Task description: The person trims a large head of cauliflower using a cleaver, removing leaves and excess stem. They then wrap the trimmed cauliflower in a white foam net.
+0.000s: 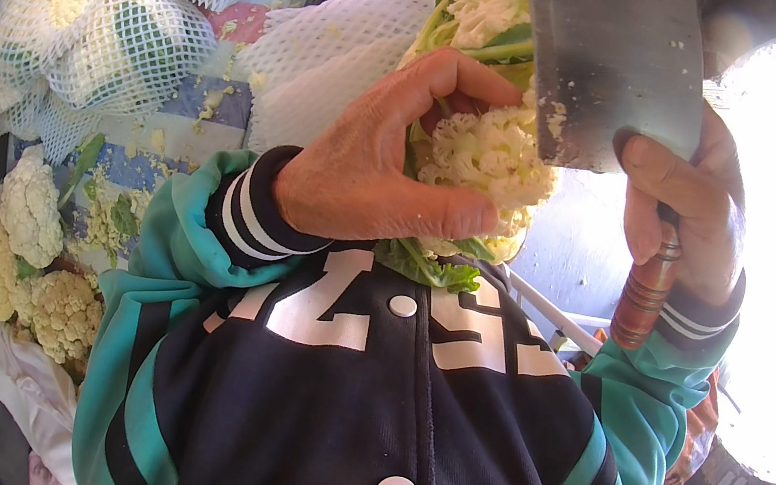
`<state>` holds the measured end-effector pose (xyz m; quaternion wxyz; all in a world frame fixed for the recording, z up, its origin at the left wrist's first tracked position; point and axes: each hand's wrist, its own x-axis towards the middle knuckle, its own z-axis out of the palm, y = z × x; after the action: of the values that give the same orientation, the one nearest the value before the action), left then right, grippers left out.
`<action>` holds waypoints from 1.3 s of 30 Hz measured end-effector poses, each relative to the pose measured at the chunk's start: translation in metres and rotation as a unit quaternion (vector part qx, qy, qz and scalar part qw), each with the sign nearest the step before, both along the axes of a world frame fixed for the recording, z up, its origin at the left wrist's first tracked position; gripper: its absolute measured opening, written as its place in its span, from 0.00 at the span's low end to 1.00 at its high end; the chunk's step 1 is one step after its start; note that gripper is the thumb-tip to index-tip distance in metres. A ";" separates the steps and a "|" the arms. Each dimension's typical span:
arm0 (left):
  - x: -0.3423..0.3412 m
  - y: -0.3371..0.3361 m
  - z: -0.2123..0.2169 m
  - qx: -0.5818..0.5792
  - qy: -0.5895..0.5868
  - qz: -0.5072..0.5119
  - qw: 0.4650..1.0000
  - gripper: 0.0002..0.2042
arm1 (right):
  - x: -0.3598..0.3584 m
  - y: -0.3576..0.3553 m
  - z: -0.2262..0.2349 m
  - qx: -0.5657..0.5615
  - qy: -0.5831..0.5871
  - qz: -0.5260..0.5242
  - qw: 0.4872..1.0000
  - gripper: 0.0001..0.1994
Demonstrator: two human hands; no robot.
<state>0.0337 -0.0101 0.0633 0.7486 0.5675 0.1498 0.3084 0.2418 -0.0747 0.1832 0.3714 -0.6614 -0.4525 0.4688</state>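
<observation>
My left hand point(374, 165) grips a head of cauliflower point(492, 153) with green leaves, held up close in front of my chest. My right hand point(690, 202) is closed around the brown wooden handle of a broad steel cleaver point(611, 60). The flat blade rises above the hand and its lower edge rests against the cauliflower's white florets, with crumbs stuck to the steel. Another cauliflower with leaves point(482, 16) shows just behind the held one.
Several cauliflowers wrapped in white foam netting point(109, 30) lie at the upper left, with one loose net sleeve point(325, 62) beside them. Bare trimmed cauliflowers point(30, 254) are piled at the lower left on a white cloth point(17, 378). Bright glare fills the right side.
</observation>
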 end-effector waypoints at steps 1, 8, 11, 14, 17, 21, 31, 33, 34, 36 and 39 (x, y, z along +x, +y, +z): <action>0.001 -0.001 0.000 -0.012 -0.015 -0.010 1.000 0.33 | 0.001 0.000 0.000 0.001 0.031 0.000 1.000 0.14; 0.003 -0.001 -0.002 0.004 -0.026 -0.008 1.000 0.33 | 0.012 0.002 0.004 -0.064 0.088 0.037 0.993 0.10; 0.003 0.000 -0.002 0.000 -0.022 -0.008 1.000 0.32 | 0.018 0.007 0.002 -0.086 0.113 0.074 0.987 0.10; 0.004 0.000 -0.001 -0.022 -0.049 -0.008 0.999 0.31 | 0.021 0.010 0.000 -0.105 0.122 0.094 0.982 0.09; 0.004 0.002 0.000 0.002 -0.032 -0.011 0.999 0.29 | 0.021 0.010 -0.002 -0.104 0.113 0.074 0.985 0.08; 0.005 0.001 0.001 0.009 -0.016 -0.005 1.000 0.28 | 0.020 0.009 -0.004 -0.093 0.145 0.047 0.984 0.08; 0.007 -0.001 0.001 0.004 -0.004 -0.006 1.000 0.26 | 0.026 0.002 -0.003 -0.138 0.149 0.052 0.978 0.11; 0.007 -0.002 0.002 -0.008 -0.002 -0.009 1.000 0.26 | 0.028 0.003 0.003 -0.164 0.161 0.072 0.970 0.14; 0.007 -0.003 0.003 -0.017 -0.003 -0.010 1.000 0.26 | 0.028 0.003 0.004 -0.164 0.156 0.071 0.972 0.15; 0.008 -0.004 0.004 -0.027 -0.011 -0.009 1.000 0.26 | 0.027 0.002 0.004 -0.147 0.162 0.068 0.973 0.17; 0.011 -0.005 0.004 -0.024 -0.031 -0.006 0.999 0.26 | 0.030 0.003 0.009 -0.174 0.120 0.103 0.972 0.17</action>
<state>0.0446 -0.0152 0.0674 0.7677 0.5408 0.1308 0.3180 0.2717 -0.0714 0.1921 0.2516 -0.6049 -0.3818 0.6519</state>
